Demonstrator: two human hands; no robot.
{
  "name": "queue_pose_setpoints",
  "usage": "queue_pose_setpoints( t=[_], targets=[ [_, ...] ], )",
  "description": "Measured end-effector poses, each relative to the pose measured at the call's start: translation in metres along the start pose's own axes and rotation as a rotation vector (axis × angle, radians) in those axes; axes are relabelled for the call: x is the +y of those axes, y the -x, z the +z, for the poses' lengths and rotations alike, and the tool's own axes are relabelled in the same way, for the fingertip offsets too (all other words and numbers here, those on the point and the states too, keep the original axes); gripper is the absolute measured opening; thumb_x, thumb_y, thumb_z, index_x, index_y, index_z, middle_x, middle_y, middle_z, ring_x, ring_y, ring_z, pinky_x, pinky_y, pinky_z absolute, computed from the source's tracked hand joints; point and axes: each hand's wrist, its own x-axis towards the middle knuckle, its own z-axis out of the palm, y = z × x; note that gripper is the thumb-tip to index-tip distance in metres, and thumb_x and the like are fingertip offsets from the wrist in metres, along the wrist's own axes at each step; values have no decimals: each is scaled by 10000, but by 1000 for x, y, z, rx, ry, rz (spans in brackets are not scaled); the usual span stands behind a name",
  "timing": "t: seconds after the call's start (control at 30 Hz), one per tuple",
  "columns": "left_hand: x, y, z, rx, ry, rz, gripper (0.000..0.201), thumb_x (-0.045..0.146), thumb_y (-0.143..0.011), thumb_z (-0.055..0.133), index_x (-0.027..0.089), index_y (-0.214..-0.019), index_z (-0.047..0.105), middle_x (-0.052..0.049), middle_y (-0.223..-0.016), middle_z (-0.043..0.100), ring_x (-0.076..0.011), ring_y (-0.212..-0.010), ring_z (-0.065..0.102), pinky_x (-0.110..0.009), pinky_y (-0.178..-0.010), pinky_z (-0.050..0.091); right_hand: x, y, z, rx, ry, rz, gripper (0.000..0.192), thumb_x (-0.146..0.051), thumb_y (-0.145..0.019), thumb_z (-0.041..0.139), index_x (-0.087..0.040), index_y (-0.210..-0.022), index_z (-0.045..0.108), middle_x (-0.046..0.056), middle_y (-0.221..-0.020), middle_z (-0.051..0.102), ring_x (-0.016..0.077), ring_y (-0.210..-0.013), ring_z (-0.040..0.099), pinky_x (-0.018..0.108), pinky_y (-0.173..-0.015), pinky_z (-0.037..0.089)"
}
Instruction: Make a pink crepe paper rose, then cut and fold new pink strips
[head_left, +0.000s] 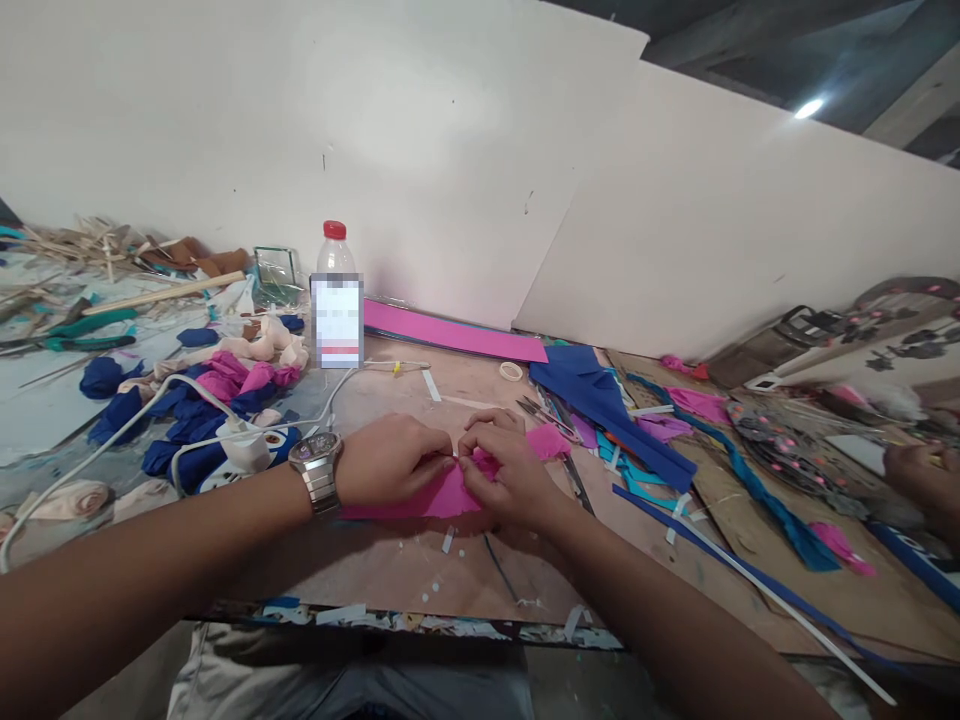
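A strip of pink crepe paper (442, 500) lies low over the table, pinched between both hands. My left hand (394, 455), with a metal wristwatch (319, 470) on its wrist, closes thumb and fingers on the strip's upper edge. Right beside it, my right hand (506, 465) grips the same paper, fingertips almost touching the left ones. To the right of that hand the pink paper looks gathered and crumpled. Part of the strip is hidden under my fingers.
Rolled blue, pink and cream paper pieces (199, 410) and a white plug with cable (246, 447) lie left. A bottle (335, 250) stands behind. Scissors (551, 418), a tape roll (511, 371) and blue paper (600, 400) are to the right. Another person's hand (919, 475) shows far right.
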Motion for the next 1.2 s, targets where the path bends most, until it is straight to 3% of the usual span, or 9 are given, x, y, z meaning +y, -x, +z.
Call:
queue_pose_setpoints(
  t=[0.17, 0.43, 0.7, 1.0, 1.2],
  targets=[
    [-6, 0, -5, -34, 170, -20, 241, 288, -960, 507, 190, -901, 720, -26, -793, 735, -153, -691, 623, -262, -650, 379, 0, 0, -3, 13, -23, 13, 59, -164, -777, 592, -217, -752, 589, 24, -785, 644, 244, -957, 575, 420, -896, 361],
    [-10, -2, -5, -73, 268, 7, 264, 309, -959, 519, 165, -842, 707, -7, -720, 687, -128, -640, 565, -242, -614, 350, 0, 0, -2, 2, -17, 0, 84, -128, -738, 594, -209, -746, 572, 14, -800, 632, 218, -910, 576, 418, -899, 346],
    [-15, -4, -2, -110, 286, -1, 321, 358, -979, 510, 161, -821, 708, -13, -719, 688, -124, -636, 545, -244, -624, 345, -5, 0, -7, -35, -8, -33, 56, -189, -830, 629, -227, -850, 665, 23, -818, 715, 244, -964, 584, 451, -929, 347],
    [-20, -7, -4, -211, 455, -62, 349, 378, -965, 483, 145, -851, 716, -4, -702, 652, -124, -621, 510, -250, -582, 330, -2, -1, -4, 43, 73, -108, 64, -187, -845, 685, -245, -863, 705, 6, -815, 756, 214, -890, 658, 475, -962, 338],
    [-27, -8, -4, -284, 627, -57, 241, 304, -906, 520, 155, -844, 698, 12, -727, 610, -120, -648, 478, -247, -605, 342, -2, 2, -4, 47, 44, -197, 105, -161, -878, 657, -256, -895, 699, -12, -806, 761, 184, -862, 673, 392, -886, 435]
  ],
)
